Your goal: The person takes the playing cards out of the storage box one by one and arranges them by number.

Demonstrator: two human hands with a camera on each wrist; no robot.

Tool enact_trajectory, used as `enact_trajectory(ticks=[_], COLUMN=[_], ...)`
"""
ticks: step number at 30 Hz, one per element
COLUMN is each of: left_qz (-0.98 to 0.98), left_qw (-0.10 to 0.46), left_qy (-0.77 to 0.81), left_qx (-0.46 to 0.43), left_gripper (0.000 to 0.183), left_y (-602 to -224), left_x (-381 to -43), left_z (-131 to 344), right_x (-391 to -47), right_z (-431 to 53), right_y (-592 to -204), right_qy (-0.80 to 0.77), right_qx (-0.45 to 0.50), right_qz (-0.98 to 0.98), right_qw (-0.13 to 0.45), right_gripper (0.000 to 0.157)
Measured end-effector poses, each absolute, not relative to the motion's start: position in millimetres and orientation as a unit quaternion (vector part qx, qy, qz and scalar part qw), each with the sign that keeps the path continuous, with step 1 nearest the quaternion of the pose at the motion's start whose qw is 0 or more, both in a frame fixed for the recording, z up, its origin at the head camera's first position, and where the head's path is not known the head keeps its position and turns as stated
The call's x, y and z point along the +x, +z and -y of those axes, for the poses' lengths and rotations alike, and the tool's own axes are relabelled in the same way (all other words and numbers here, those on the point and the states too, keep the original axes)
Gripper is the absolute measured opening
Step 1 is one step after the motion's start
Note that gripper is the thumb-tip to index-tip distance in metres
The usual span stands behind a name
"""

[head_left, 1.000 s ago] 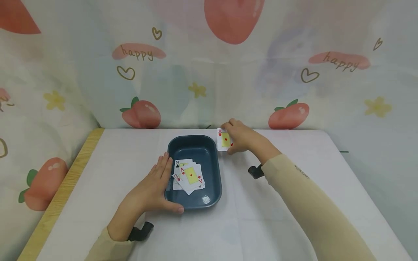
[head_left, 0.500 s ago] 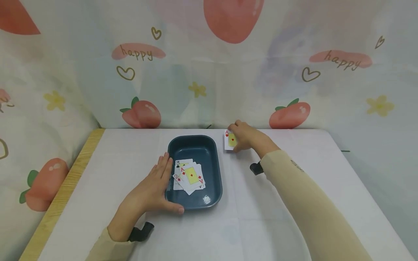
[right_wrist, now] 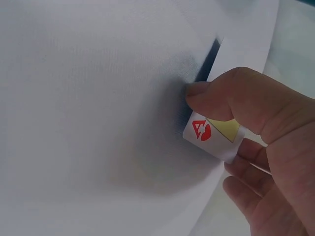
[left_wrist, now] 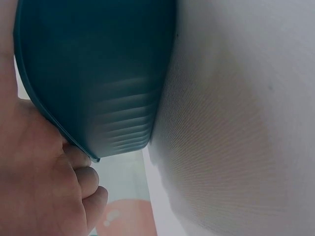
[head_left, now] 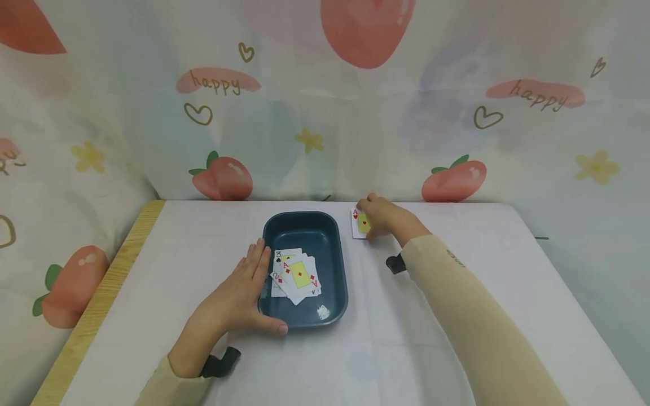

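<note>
My right hand (head_left: 384, 219) pinches an ace of hearts playing card (head_left: 359, 225) by its edges, just right of the tray near the table's far edge. In the right wrist view the thumb lies along one side of the card (right_wrist: 219, 142), fingers on the opposite side, close over the white cloth. A dark blue rectangular tray (head_left: 325, 225) sits mid-table. Along its left rim lie the straight fingers of my left hand (head_left: 236, 299), the thumb spread at the near corner. Inside the tray, several cards (head_left: 299, 274) lie face up and overlapping, an ace of diamonds on top.
White cloth covers the table (head_left: 406, 349), with a bare wooden strip (head_left: 96, 301) along the left edge. Right behind the far edge hangs a printed fabric backdrop (head_left: 355, 141). Each wrist wears a black band.
My right hand has moved the ace of hearts a little to the right, away from the tray, and slightly nearer. The left hand, tray and cards inside stay as they were.
</note>
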State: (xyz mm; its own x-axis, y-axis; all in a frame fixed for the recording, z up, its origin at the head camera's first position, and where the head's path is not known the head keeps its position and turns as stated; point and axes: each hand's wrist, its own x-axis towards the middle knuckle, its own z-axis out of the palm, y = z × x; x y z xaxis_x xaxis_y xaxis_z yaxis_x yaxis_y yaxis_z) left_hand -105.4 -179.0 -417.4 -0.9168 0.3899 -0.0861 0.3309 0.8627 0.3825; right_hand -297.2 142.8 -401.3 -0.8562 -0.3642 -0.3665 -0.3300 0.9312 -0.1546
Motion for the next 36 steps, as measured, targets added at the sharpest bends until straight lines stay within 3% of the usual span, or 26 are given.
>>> enact_trajectory(ticks=[21, 36], left_qz=[-0.962, -0.963], left_qw=[0.086, 0.088], left_qy=[0.182, 0.186], left_qx=[0.182, 0.177], left_gripper=[0.154, 0.153], left_y=[-417, -417], left_x=[-106, -106], left_z=[179, 178], right_x=[-298, -270], right_z=[-143, -139], right_y=[-405, -375], right_qy=[-0.042, -0.094], right_qx=[-0.165, -0.245], right_qz=[-0.961, -0.951], right_qw=[0.217, 0.163], right_gripper=[0.085, 0.086])
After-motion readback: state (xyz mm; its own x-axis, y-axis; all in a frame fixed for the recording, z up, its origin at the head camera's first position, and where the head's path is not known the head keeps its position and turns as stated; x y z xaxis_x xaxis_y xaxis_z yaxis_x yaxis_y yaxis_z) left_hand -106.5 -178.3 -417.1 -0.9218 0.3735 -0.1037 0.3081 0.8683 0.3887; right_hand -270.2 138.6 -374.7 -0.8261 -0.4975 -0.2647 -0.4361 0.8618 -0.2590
